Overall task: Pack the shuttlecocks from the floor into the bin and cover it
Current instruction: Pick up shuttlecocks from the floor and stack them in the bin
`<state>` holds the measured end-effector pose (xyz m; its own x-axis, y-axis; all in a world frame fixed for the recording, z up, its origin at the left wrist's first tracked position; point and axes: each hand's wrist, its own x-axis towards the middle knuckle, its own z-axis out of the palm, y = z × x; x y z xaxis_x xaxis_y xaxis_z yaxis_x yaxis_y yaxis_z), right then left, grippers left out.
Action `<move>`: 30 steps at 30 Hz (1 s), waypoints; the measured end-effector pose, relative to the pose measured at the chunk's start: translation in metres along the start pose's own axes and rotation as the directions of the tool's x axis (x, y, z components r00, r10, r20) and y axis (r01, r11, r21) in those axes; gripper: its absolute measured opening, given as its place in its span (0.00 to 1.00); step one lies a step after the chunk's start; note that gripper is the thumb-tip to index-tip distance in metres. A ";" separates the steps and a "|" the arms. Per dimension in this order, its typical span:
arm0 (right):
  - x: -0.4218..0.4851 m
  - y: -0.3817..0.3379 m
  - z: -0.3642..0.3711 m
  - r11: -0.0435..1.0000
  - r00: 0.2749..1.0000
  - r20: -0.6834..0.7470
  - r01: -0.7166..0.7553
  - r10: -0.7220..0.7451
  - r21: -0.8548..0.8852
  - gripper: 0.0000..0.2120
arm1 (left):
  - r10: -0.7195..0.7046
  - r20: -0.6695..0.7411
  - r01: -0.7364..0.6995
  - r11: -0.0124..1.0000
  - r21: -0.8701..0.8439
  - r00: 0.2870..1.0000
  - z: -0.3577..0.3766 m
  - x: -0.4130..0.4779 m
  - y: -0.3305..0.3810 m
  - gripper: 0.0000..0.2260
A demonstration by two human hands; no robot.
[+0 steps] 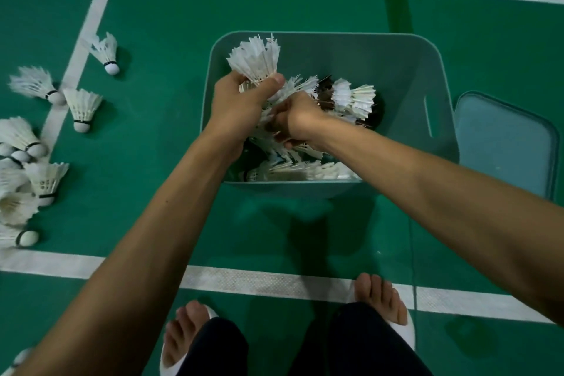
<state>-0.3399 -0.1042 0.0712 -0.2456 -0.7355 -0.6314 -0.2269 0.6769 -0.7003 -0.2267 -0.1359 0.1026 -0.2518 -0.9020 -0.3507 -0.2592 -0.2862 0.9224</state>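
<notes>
Left hand (pixel 241 107) closed in a fist round the bases of a bunch of shuttlecocks (pixel 256 58), feathers fanning upward, held above the left part of the bin (pixel 396 70). Right hand (pixel 297 119), close beside the left, seen from the back with fingers bent down into the pile (pixel 354 98) of shuttlecocks inside the bin; whether it clasps any of them cannot be told. The bin stands on the floor (pixel 171 40) directly beneath both hands, partly filled. Loose shuttlecocks (pixel 82 107) lie scattered on the floor well to the outer side of the left hand, some upright on their corks, some tipped over. The lid (pixel 503 143) lies flat on the floor beyond the right hand, just beside the bin's right wall.

Step in hand, as judged: depositing a gathered handful. Packing is about midway and covering has not begun. The next move calls for the left fingers to loosen low over the pile, so the bunch drops in without crushing feathers. After that comes a reach outward to the left for the loose ones. The lid comes last.
</notes>
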 end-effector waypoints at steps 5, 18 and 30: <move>0.008 0.000 0.005 0.979 0.990 -0.109 0.066 -0.089 -0.193 0.01 | 0.011 0.023 -0.010 1.000 -0.018 1.000 -0.002 0.002 -0.004 0.12; -0.017 -0.004 -0.023 0.987 0.992 -0.098 0.070 -0.085 -0.148 0.05 | 0.005 0.062 -0.004 1.000 -0.020 0.998 -0.007 0.000 -0.005 0.09; -0.065 -0.016 -0.072 0.597 0.626 -0.180 0.556 -0.758 -0.579 0.30 | 0.225 0.158 -0.263 0.921 0.288 0.962 0.003 -0.008 -0.002 0.09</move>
<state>-0.3882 -0.0648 0.1476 -0.1513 -0.9690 0.1955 -0.8173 0.0114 -0.5762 -0.2266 -0.1267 0.1028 -0.4475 -0.8807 -0.1552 -0.4413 0.0665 0.8949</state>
